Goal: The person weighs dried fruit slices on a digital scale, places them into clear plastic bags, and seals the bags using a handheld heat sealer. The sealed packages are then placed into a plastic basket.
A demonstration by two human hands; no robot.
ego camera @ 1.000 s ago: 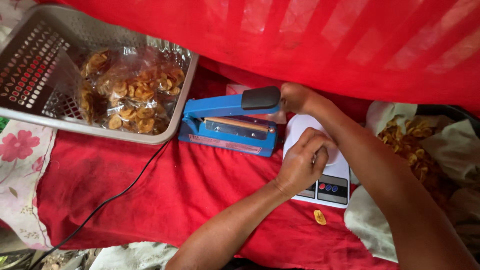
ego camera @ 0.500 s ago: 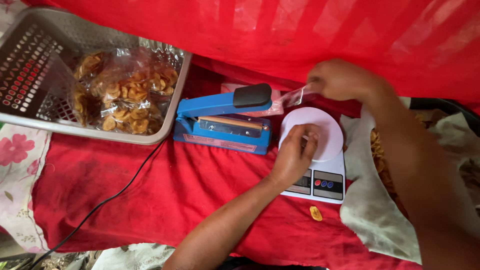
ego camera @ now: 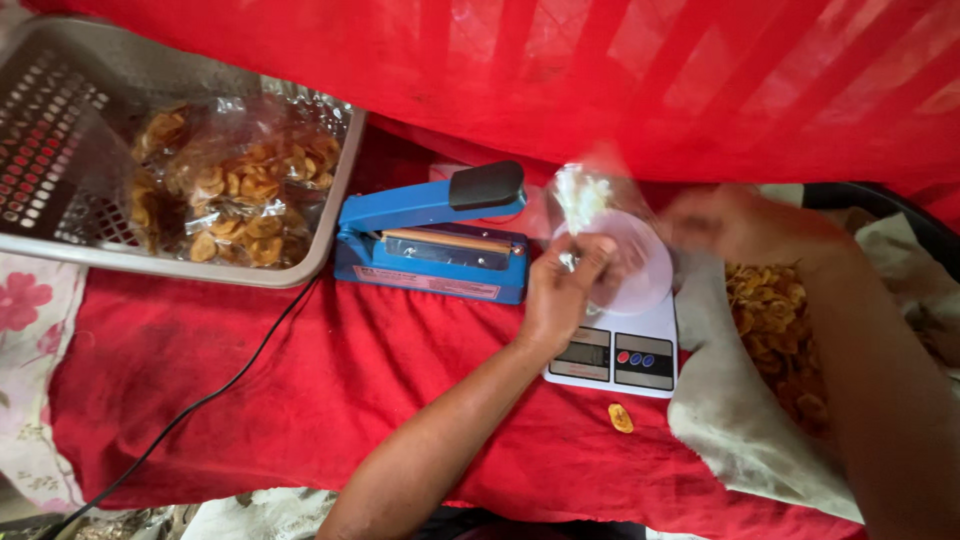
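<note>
My left hand grips the near edge of a clear plastic bag held over the round white plate of a small digital scale. My right hand is blurred at the bag's right side, touching its other edge; whether it grips the bag is unclear. The bag looks empty and crumpled at its top. A blue heat sealer with a black handle sits just left of the scale, its arm raised.
A grey plastic basket at the left holds sealed bags of fried chips. A white sack of loose chips lies at the right. One chip lies on the red cloth. A black cable runs forward-left.
My right hand drew a clear bag from behind the sealer and brought it over the scale. My left hand left the scale plate and took hold of the bag's edge.
</note>
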